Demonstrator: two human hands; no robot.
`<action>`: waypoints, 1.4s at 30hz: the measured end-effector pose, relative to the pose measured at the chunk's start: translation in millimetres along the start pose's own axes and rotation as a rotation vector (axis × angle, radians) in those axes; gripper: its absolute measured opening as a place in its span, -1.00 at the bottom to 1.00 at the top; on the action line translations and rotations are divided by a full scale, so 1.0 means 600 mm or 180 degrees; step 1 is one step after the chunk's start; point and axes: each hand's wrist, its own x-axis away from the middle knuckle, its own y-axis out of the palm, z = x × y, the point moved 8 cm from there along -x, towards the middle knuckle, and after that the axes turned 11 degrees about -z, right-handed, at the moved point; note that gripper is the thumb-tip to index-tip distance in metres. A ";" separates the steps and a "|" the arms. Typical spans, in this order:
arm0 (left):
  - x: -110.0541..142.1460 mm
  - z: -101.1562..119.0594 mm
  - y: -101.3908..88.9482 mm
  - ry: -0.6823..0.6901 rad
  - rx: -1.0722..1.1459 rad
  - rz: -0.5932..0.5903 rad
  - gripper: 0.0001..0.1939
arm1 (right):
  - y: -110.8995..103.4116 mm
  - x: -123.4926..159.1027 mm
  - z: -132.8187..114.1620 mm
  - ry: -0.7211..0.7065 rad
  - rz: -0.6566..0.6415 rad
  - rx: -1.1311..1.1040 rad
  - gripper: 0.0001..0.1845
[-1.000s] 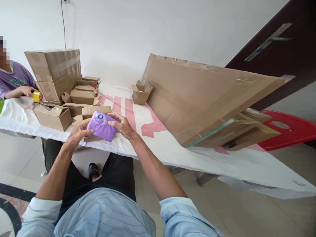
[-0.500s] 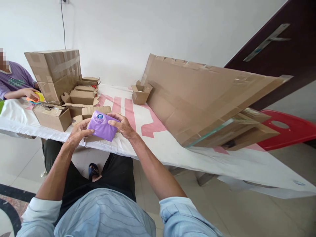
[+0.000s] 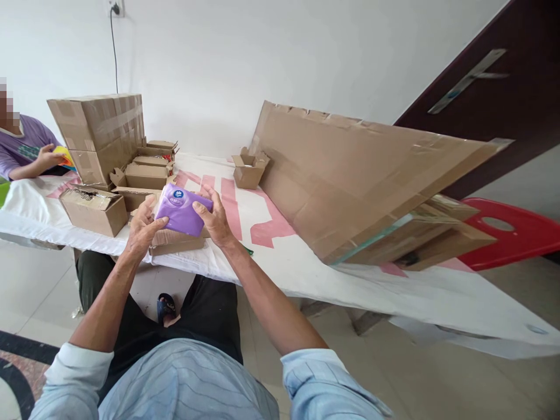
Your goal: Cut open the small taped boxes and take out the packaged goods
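Observation:
A purple tissue packet [image 3: 184, 214] with a round blue logo is held up between both hands above the table. My left hand [image 3: 143, 224] grips its left end, thumb on the near face. On its right end, my right hand [image 3: 215, 216] has the thumb pressed to the face and the fingers behind. Below the packet lies a low cardboard box [image 3: 177, 244] at the table's near edge, partly hidden by the packet and my hands. A closed cardboard box [image 3: 95, 211] stands to the left of my left hand.
Open small boxes [image 3: 146, 175] line up before a tall stack of taped cartons [image 3: 98, 131]. A small open box [image 3: 249, 169] stands by a large leaning cardboard sheet [image 3: 350, 181]. A co-worker [image 3: 32, 149] at far left holds something yellow and orange. A red stool [image 3: 511, 233] is at right.
The packet has risen slightly and tipped a little, still in both hands, and more of the box below shows. The co-worker's hand and the yellow-orange thing have lifted.

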 end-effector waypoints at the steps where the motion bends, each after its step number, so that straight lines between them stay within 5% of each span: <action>1: -0.005 -0.004 -0.002 -0.0005 0.0018 0.0073 -0.12 | 0.002 -0.002 -0.001 -0.0057 0.0052 0.0052 0.16; 7: -0.041 0.005 0.000 0.0136 0.0068 0.0290 -0.14 | 0.021 -0.036 -0.007 -0.0342 0.0063 0.0192 0.06; 12: -0.073 0.007 -0.016 -0.0442 -0.0452 0.0067 -0.17 | 0.018 -0.089 0.013 -0.0372 0.0030 0.0236 0.07; 19: -0.092 -0.025 -0.063 -0.1170 -0.0782 0.0023 -0.34 | 0.026 -0.112 0.111 0.0701 -0.0353 -0.0074 -0.01; 28: -0.104 -0.057 -0.077 -0.1621 -0.1009 -0.0029 -0.35 | 0.023 -0.111 0.150 0.1068 -0.0239 0.0022 -0.11; 31: -0.107 -0.052 -0.074 -0.1611 -0.1019 0.0012 -0.33 | 0.014 -0.112 0.141 0.0901 -0.0061 0.0122 -0.11; 37: -0.109 -0.011 -0.052 -0.0978 -0.0738 -0.0030 -0.25 | 0.014 -0.108 0.061 -0.0251 -0.0020 0.0367 -0.18; 42: -0.110 0.017 -0.034 -0.0724 -0.0647 -0.0104 -0.23 | 0.013 -0.104 0.019 -0.0471 0.0087 0.0339 -0.13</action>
